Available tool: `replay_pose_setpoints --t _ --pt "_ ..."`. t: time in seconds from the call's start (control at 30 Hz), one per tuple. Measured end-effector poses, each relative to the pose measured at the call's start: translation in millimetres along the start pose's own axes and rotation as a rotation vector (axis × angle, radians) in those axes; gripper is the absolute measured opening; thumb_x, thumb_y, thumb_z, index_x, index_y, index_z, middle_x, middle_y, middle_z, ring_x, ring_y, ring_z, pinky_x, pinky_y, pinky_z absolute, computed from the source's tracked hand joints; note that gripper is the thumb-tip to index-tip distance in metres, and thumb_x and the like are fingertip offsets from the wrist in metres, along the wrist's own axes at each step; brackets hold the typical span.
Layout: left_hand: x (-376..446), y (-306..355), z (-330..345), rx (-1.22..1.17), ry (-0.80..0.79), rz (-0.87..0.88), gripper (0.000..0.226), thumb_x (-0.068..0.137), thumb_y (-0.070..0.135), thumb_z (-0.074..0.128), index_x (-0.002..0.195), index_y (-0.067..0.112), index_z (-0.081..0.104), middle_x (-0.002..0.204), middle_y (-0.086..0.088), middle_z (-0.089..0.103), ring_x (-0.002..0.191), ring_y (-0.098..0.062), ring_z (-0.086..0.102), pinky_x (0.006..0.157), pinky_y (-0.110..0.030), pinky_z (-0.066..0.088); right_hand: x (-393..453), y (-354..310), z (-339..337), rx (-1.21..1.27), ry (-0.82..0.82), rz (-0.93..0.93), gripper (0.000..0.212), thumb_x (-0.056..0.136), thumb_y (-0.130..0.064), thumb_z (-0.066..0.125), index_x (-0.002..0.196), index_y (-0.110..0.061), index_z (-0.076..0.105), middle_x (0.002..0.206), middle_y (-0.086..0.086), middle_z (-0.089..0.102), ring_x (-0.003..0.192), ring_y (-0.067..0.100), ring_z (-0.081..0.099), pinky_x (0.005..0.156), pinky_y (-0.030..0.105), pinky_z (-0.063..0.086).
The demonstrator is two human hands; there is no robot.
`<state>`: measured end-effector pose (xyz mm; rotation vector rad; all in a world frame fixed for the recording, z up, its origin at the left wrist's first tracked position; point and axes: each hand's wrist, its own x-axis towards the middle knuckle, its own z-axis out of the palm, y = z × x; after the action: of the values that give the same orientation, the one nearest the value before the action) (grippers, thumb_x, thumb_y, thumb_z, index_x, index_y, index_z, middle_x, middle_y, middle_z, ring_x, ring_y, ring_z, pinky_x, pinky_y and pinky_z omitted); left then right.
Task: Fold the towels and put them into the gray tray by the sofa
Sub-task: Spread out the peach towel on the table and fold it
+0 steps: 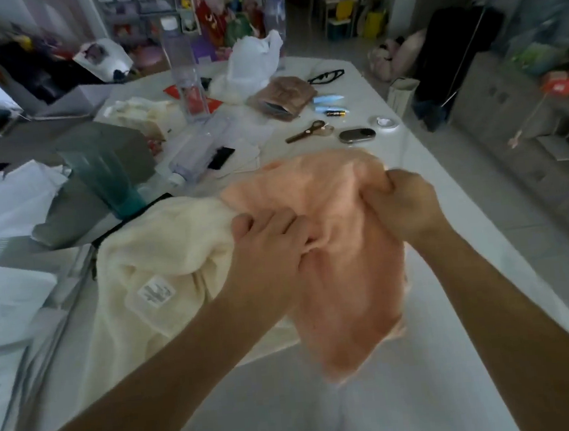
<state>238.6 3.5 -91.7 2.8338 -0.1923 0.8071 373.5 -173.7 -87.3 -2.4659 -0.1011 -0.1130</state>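
Peach towel [340, 244] hangs bunched above the near half of the white table [408, 156], its long axis running from the hands down to a near, pointed corner. Left hand [271, 240] and right hand [402, 201] each pinch its top edge. Beside it, a cream towel [163, 260] lies crumpled toward the table's left edge.

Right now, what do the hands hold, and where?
Both the left hand and the right hand grip the crumpled peach terry towel by bunched cloth near its upper edge.
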Motion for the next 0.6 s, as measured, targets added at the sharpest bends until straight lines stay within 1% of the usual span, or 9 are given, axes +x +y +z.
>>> replay_pose_setpoints --t 0.07,0.13,0.2,0.27,0.37,0.43,0.5,0.53,0.6 --pt "-13.4 12.8 -7.0 0.010 0.172 0.157 0.008 0.081 0.017 0.072 0.075 0.019 0.069 0.072 0.002 0.061 0.069 -0.024 0.058 0.075 -0.042 0.036 -3.1 -16.1 -9.5 0.066 0.159 -0.199 0.020 0.087 -0.020 0.056 0.067 -0.015 0.055 0.061 -0.007 0.052 0.069 0.019 0.050 0.055 0.019 0.029" --pt "-32.8 26.1 -21.8 0.018 0.266 0.283 0.012 0.085 0.015 0.066 0.074 0.018 0.069 0.072 0.000 0.061 0.070 -0.024 0.058 0.075 -0.044 0.038 -23.1 -34.8 -23.5 0.180 0.279 -0.387 0.013 0.086 -0.014 0.056 0.075 -0.014 0.063 0.063 -0.007 0.053 0.067 0.008 0.049 0.059 0.018 0.033" --pt "-61.4 41.3 -38.8 -0.059 0.284 0.361 0.006 0.083 0.013 0.067 0.078 0.015 0.070 0.075 -0.002 0.062 0.072 -0.027 0.059 0.074 -0.046 0.042 -61.8 -45.5 -35.6 0.290 0.326 -0.523 0.013 0.086 -0.015 0.054 0.086 -0.013 0.066 0.072 -0.004 0.058 0.073 0.008 0.052 0.069 0.027 0.043" --pt "-98.8 59.1 -54.9 -0.296 0.191 0.356 0.005 0.083 0.015 0.071 0.080 0.012 0.068 0.075 0.002 0.060 0.071 -0.021 0.057 0.069 -0.040 0.045 -114.9 -44.1 -44.8 0.412 0.299 -0.578 0.014 0.085 -0.018 0.052 0.088 -0.014 0.065 0.075 -0.004 0.060 0.075 0.015 0.056 0.071 0.034 0.048" --pt "-161.8 71.8 -79.8 -0.494 0.050 0.308 0.030 0.091 0.027 0.065 0.067 0.011 0.057 0.063 0.007 0.049 0.061 -0.012 0.047 0.057 -0.032 0.041 -202.5 -20.2 -53.0 0.449 0.091 -0.630 0.011 0.084 -0.019 0.055 0.084 -0.015 0.065 0.077 -0.005 0.066 0.072 0.018 0.060 0.063 0.032 0.048" --pt "-185.6 62.5 -91.5 -0.505 0.079 0.178 0.037 0.095 0.031 0.059 0.064 0.011 0.055 0.059 0.004 0.051 0.057 -0.013 0.049 0.055 -0.029 0.040 -252.3 3.4 -50.2 0.391 -0.130 -0.650 0.008 0.087 -0.013 0.061 0.085 -0.018 0.067 0.082 -0.010 0.068 0.071 0.014 0.061 0.064 0.029 0.051" --pt "-182.4 45.3 -98.7 -0.628 0.196 -0.130 0.021 0.093 0.030 0.060 0.075 0.019 0.064 0.069 0.008 0.063 0.064 -0.008 0.059 0.059 -0.020 0.045 -286.4 21.8 -43.0 0.262 -0.319 -0.624 0.017 0.090 -0.012 0.064 0.094 -0.028 0.069 0.094 -0.013 0.070 0.078 0.009 0.064 0.071 0.029 0.052" --pt "-174.3 37.1 -100.3 -0.752 0.187 -0.320 0.010 0.092 0.030 0.062 0.087 0.022 0.066 0.081 0.009 0.067 0.074 -0.009 0.065 0.065 -0.020 0.049 -298.5 28.0 -39.1 0.215 -0.401 -0.600 0.022 0.091 -0.016 0.064 0.100 -0.035 0.070 0.097 -0.018 0.070 0.078 0.002 0.064 0.070 0.024 0.052" --pt "-155.0 27.8 -93.4 -1.036 -0.003 -0.665 0.029 0.090 0.037 0.066 0.112 0.018 0.061 0.108 0.000 0.067 0.093 -0.020 0.069 0.073 -0.030 0.057 -310.5 35.4 -33.2 0.209 -0.462 -0.582 0.019 0.092 -0.029 0.063 0.106 -0.039 0.069 0.097 -0.019 0.072 0.081 0.000 0.065 0.071 0.019 0.051"
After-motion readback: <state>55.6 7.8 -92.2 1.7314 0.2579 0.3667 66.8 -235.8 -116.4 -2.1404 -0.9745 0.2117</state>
